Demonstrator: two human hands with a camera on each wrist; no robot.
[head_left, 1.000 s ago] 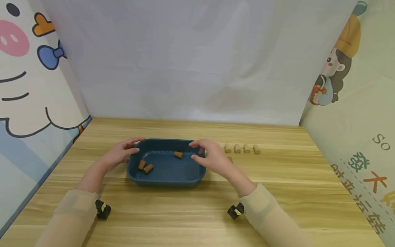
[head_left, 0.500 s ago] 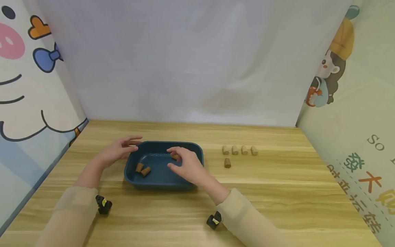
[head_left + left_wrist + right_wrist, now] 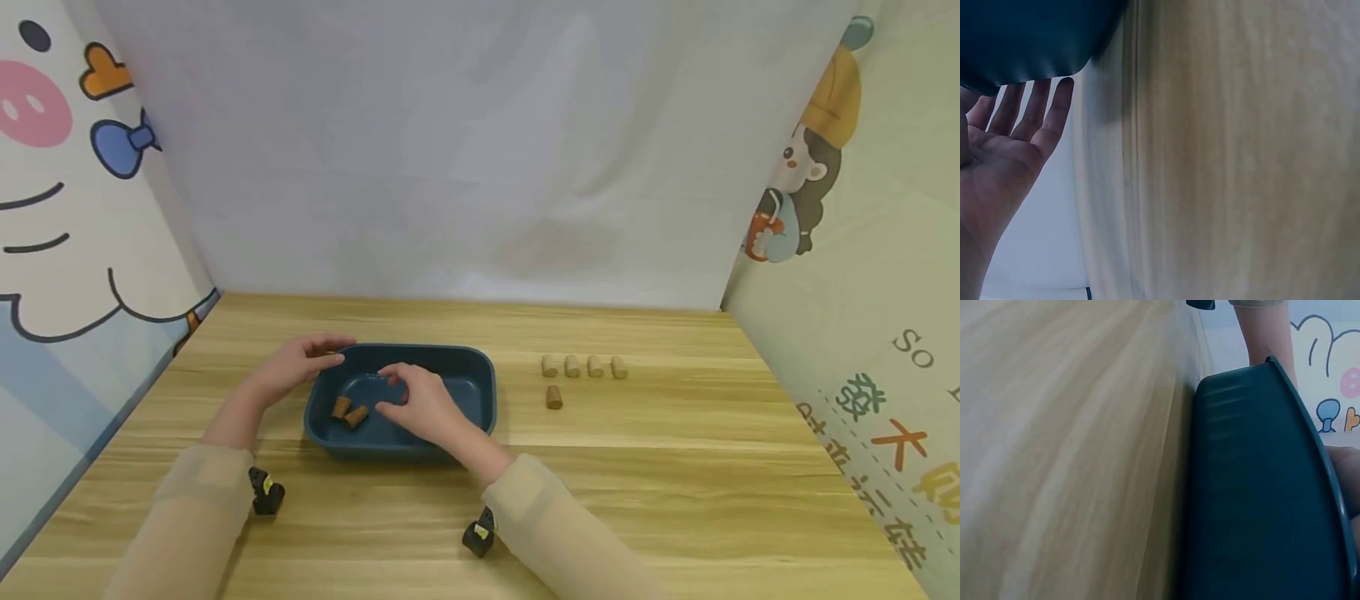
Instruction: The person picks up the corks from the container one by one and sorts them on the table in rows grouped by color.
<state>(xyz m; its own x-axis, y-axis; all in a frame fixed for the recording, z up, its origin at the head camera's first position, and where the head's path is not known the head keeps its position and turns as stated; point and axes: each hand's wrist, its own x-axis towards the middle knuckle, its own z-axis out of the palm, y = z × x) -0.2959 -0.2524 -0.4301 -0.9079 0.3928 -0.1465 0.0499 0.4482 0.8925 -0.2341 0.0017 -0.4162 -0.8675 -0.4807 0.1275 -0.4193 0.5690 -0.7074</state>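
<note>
A dark blue rectangular tub (image 3: 472, 352) rests on the wooden table. Two brown tapered corks (image 3: 356, 417) lie near its left end. My left hand (image 3: 296, 367) is at the tub's back left corner. In the left wrist view, the left hand's extended fingers (image 3: 1054, 119) reach up to the tub wall. My right hand (image 3: 423, 404) hovers inside the tub with thumb and fingers apart, and I see nothing between them. It covers part of the tub floor. In the right wrist view, the tub wall (image 3: 1254, 487) hides most of that hand.
Right of the tub, several pale corks (image 3: 572, 366) stand in a row. One darker cork (image 3: 553, 397) stands in front of the row. A white cloth (image 3: 465, 167) hangs behind the table (image 3: 675, 483), with printed panels (image 3: 862, 292) at both sides.
My right hand has moved left, from the tub's right end to over its middle. The cork seen there earlier is now out of sight. My left hand stays at the back left corner.
</note>
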